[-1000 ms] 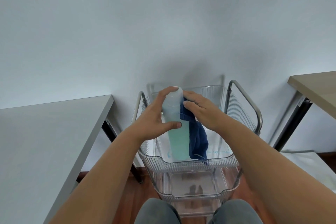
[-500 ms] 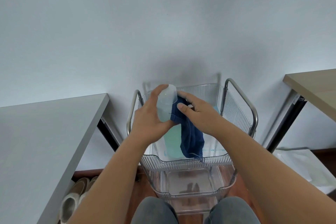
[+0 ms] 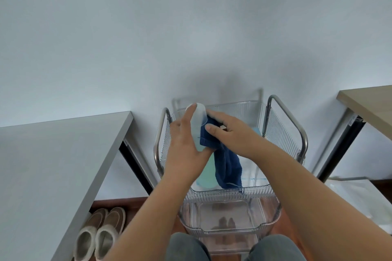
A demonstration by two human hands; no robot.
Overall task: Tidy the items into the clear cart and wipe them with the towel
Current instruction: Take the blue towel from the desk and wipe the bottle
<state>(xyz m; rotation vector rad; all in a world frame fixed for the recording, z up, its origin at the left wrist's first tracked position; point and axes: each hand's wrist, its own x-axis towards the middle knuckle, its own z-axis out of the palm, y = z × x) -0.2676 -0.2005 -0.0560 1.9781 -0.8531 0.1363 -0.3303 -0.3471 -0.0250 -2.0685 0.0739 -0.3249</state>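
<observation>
My left hand [image 3: 184,150] grips a tall pale bottle [image 3: 198,125] with light green contents, holding it over the top tray of the clear cart [image 3: 282,133]. The bottle's lower end [image 3: 206,176] shows below my palm. My right hand [image 3: 231,135] holds a dark blue towel [image 3: 228,165] against the bottle's right side, and the towel hangs down into the tray. A light blue item [image 3: 256,130] peeks out behind my right wrist; most of it is hidden.
A grey table [image 3: 53,165] stands to the left, with a pair of brown slippers [image 3: 101,233] on the floor beneath it. A tan table [image 3: 369,104] is at the right. The cart's lower trays [image 3: 229,218] sit before my knees. White wall behind.
The view has tilted down and slippers have come into sight. My left hand has shifted higher on the bottle; the right hand has worked the towel lower along its side.
</observation>
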